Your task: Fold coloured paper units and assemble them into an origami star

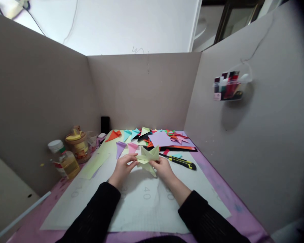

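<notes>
Between my two hands is a pale yellow-green folded paper [149, 154] with pointed flaps, raised a little above the white sheet [131, 212]. My left hand [124, 167] pinches its left edge between thumb and fingers. On the opposite side, my right hand [162, 168] grips the lower right part, its thumb against the paper. A yellow-and-black utility knife [182, 162] lies just right of my right hand. Beyond the folded paper are a purple folded piece [120, 149] and a pink folded piece [132, 147].
Colored papers, with a lilac sheet [160, 139] on top, are piled at the back. An orange folded piece [113, 135] lies back left. A bottle of yellowish liquid [70, 164], a brown jar [78, 148] and a black phone-like object [105, 125] line the left. Grey panels [144, 91] enclose the table.
</notes>
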A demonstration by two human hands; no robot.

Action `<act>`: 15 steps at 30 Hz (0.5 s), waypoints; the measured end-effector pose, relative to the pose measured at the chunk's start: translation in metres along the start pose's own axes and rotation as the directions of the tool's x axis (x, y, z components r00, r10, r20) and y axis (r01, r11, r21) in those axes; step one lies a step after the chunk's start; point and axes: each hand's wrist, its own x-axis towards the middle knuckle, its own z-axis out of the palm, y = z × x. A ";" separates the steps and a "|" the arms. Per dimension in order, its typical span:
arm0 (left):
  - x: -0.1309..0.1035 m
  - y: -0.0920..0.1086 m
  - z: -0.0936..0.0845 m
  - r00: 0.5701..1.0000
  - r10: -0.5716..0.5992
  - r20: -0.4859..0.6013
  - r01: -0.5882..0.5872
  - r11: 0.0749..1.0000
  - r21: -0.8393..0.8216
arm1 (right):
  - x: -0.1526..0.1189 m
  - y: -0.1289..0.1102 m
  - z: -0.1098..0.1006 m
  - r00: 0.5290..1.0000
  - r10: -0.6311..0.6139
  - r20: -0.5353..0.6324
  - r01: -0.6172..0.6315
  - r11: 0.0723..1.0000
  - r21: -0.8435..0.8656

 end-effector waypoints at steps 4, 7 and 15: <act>0.002 0.001 -0.001 1.000 -0.008 -0.001 0.008 1.000 -0.018 | -0.001 -0.003 0.000 1.000 -0.012 -0.015 0.012 1.000 -0.011; 0.002 0.000 0.000 1.000 -0.014 -0.011 0.013 0.999 -0.037 | -0.002 -0.005 0.000 0.999 -0.015 -0.030 0.014 0.999 -0.033; 0.003 -0.005 0.001 1.000 -0.028 -0.011 0.028 1.000 -0.003 | -0.001 0.001 0.000 0.999 -0.020 -0.024 0.018 0.997 -0.078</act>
